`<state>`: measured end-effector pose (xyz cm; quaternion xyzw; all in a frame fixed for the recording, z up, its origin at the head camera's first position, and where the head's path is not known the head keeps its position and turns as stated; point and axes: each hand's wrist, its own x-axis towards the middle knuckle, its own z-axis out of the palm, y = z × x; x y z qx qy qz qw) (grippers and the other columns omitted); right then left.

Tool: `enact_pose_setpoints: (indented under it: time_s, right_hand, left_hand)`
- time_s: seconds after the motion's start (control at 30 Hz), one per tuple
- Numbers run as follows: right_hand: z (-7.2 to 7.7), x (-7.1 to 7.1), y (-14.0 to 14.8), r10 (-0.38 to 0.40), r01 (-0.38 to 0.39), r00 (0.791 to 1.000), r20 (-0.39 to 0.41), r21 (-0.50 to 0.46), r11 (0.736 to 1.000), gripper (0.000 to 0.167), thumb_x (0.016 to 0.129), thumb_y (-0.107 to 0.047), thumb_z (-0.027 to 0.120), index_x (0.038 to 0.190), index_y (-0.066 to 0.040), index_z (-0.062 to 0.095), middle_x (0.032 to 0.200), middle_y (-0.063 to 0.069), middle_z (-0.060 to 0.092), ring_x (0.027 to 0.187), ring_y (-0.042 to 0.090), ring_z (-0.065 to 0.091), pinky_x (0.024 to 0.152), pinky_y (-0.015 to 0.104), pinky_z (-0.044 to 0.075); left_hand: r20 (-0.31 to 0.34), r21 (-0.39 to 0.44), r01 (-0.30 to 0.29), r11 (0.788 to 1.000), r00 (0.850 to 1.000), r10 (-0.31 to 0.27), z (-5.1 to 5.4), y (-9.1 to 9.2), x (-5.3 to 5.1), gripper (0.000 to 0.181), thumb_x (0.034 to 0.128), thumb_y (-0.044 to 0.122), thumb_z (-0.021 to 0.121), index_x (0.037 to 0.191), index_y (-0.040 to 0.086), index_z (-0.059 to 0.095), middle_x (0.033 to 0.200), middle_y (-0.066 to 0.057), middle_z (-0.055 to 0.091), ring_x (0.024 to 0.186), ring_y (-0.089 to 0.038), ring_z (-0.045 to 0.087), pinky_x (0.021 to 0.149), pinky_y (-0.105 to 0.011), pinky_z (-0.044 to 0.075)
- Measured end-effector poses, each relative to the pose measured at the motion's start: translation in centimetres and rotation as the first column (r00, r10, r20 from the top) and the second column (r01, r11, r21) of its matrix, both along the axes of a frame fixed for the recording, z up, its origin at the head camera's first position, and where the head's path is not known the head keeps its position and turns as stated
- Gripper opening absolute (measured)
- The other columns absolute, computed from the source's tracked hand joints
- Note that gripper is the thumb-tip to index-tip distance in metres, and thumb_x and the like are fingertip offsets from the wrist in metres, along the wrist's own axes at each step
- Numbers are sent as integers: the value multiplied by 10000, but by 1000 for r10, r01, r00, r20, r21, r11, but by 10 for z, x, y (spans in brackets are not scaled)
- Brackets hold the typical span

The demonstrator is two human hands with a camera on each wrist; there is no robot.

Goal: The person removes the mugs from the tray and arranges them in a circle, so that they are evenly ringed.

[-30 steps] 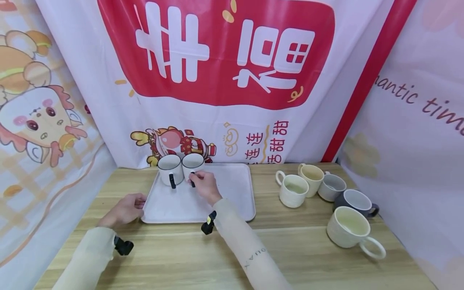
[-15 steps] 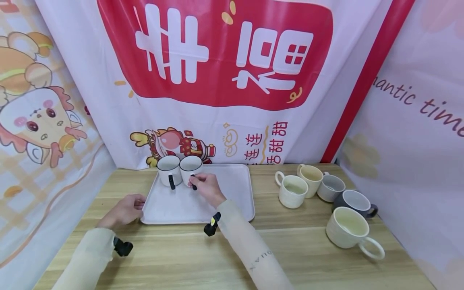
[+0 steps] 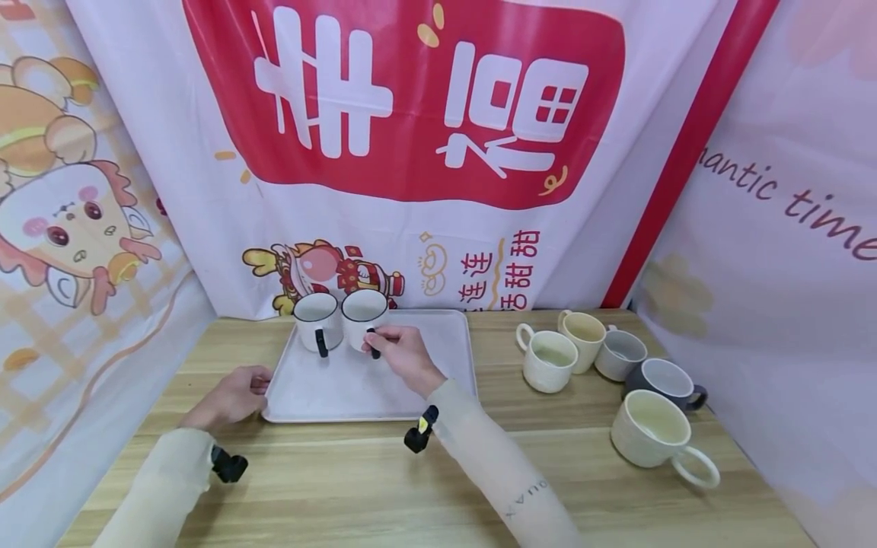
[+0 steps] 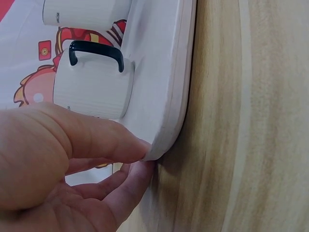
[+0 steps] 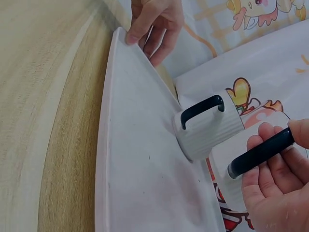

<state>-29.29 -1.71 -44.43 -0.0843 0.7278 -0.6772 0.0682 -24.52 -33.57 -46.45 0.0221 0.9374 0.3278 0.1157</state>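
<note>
My right hand (image 3: 409, 360) pinches the black handle (image 5: 260, 153) of a white mug (image 3: 360, 323) with a dark rim. In the right wrist view, backdrop shows between this mug's base and the tray, so it appears slightly raised. A matching white mug (image 3: 317, 320) stands upright just to its left on the tray, its black handle (image 4: 96, 47) facing me. The white rectangular tray (image 3: 356, 396) lies on the table. At its near left corner, my left hand (image 3: 234, 394) pinches the edge, with the thumb on top and fingers against the outside.
On the right of the wooden table (image 3: 356, 479) several mugs stand close together: a cream one (image 3: 550, 373), a yellowish one (image 3: 578, 352), a grey one (image 3: 619, 364), a dark one (image 3: 647, 378) and a large cream one (image 3: 640, 438). A printed backdrop (image 3: 411, 217) hangs behind.
The mug in my right hand has shifted slightly right and up, and the gap to the other white mug has widened. My left hand stays at the tray's corner.
</note>
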Motion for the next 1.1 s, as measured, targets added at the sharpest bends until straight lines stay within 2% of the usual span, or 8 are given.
enact_pose_setpoints:
  time_s: [0.27, 0.5, 0.67, 0.83, 0.97, 1.1]
  right_hand:
    - [21, 17, 25, 16, -16, 1000, 5, -44, 999, 199, 1007, -190, 708, 1127, -69, 812, 1000, 47, 813, 937, 107, 727, 967, 307, 612]
    - [35, 31, 51, 56, -63, 996, -75, -98, 993, 215, 1006, -118, 695, 1131, 32, 784, 987, 121, 800, 899, 101, 720, 933, 295, 623]
    - [44, 44, 73, 75, -82, 994, -83, -97, 992, 247, 1017, -97, 673, 1174, 75, 753, 967, 73, 789, 919, 103, 713, 959, 296, 611]
    - [52, 60, 99, 54, -58, 997, -63, -57, 997, 233, 1021, -109, 671, 1177, 36, 765, 970, 42, 780, 961, 115, 708, 975, 295, 592]
    - [55, 76, 121, 32, -34, 998, -54, -37, 999, 242, 1024, -103, 665, 1185, 53, 755, 988, 50, 785, 966, 112, 717, 971, 278, 594]
    - [52, 89, 143, 22, -26, 997, -78, -48, 999, 259, 1023, -69, 653, 1189, 115, 726, 982, 59, 790, 940, 112, 729, 965, 267, 605]
  left_hand:
    - [11, 5, 0, 1000, 1000, 0, 0, 1, -2, 530, 820, -78, 634, 1328, -185, 526, 1250, -328, 624, 1143, -408, 614, 995, -520, 582]
    - [48, -3, -22, 1000, 999, 23, -1, 1, -2, 532, 848, -65, 635, 1358, -162, 519, 1286, -320, 609, 1155, -403, 604, 983, -512, 584]
    - [29, -6, -21, 1000, 999, 21, -2, 1, -2, 518, 840, -72, 629, 1340, -165, 530, 1290, -329, 614, 1170, -421, 605, 1004, -541, 572]
    - [30, -6, -27, 1000, 999, 27, 0, 2, 0, 529, 843, -71, 630, 1353, -166, 526, 1310, -338, 607, 1192, -436, 602, 1024, -559, 563]
    - [24, -13, -15, 1000, 1000, 15, 3, 3, -1, 526, 839, -68, 633, 1345, -173, 529, 1300, -346, 610, 1184, -445, 604, 1022, -568, 560]
    - [21, -27, -12, 1000, 1000, 12, 5, 3, -1, 508, 847, -61, 626, 1336, -163, 537, 1305, -345, 611, 1188, -444, 602, 1029, -575, 557]
